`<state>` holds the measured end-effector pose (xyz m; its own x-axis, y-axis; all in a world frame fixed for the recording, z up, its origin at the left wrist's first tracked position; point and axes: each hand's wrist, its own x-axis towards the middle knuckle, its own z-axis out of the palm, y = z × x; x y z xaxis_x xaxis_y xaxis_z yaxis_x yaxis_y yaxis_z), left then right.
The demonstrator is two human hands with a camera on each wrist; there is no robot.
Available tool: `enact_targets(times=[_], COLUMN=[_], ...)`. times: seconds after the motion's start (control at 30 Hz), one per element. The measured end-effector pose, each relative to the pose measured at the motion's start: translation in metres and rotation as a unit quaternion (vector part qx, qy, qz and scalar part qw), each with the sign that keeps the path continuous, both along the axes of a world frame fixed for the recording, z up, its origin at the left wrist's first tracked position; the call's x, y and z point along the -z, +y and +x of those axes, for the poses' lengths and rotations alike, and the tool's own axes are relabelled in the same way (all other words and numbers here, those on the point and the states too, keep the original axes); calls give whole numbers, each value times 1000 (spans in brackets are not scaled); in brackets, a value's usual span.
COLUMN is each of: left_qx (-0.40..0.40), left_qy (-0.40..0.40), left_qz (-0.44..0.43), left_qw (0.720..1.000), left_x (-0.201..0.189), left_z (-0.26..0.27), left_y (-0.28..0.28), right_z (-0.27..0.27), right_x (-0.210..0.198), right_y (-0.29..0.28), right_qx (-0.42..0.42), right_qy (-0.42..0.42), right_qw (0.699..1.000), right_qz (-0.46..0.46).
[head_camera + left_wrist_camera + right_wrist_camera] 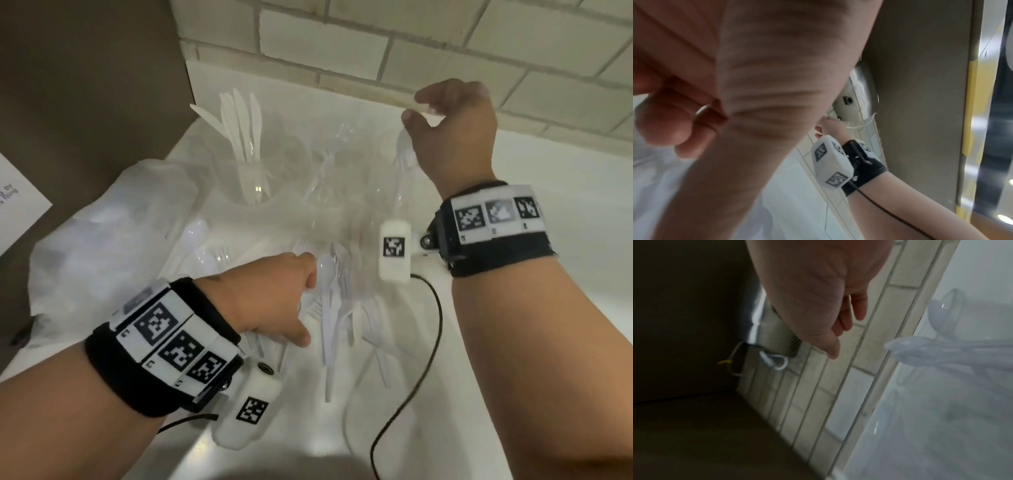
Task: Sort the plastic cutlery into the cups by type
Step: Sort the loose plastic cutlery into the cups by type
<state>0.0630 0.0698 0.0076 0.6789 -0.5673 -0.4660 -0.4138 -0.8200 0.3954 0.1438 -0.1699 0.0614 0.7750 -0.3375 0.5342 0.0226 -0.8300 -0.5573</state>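
Note:
Three clear cups stand at the back of the white counter (548, 274): the left cup (239, 171) holds knives, the middle cup (325, 181) holds forks, the right cup (399, 164) holds spoons (920, 348). My right hand (414, 106) hovers above the spoon cup with loose fingers (838, 337); the right wrist view shows nothing in it. A loose pile of white cutlery (335, 308) lies in front of the cups. My left hand (305, 301) reaches into this pile with curled fingers (663, 126). Blur hides whether it holds a piece.
A crumpled clear plastic bag (102, 233) lies left of the pile. A black cable (424, 342) runs across the counter near the pile. A tiled wall (445, 51) rises behind the cups and a brown panel (85, 85) stands at the left.

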Motion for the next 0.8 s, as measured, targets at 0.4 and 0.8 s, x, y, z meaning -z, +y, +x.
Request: enact_targets(times=[0.4,0.8], left_qx=[3,-92], left_qy=[-6,13], left_qz=[0,-58], left_qw=[1000,994], left_x=[12,11], left_z=[-23,-12], left_y=[-29,-20], right_z=[-45,-61], right_x=[71,41], right_y=[43,33], right_qx=[-40,-26], right_qy=[508,304], right_qw=[860,951], right_qz=[-33,47])
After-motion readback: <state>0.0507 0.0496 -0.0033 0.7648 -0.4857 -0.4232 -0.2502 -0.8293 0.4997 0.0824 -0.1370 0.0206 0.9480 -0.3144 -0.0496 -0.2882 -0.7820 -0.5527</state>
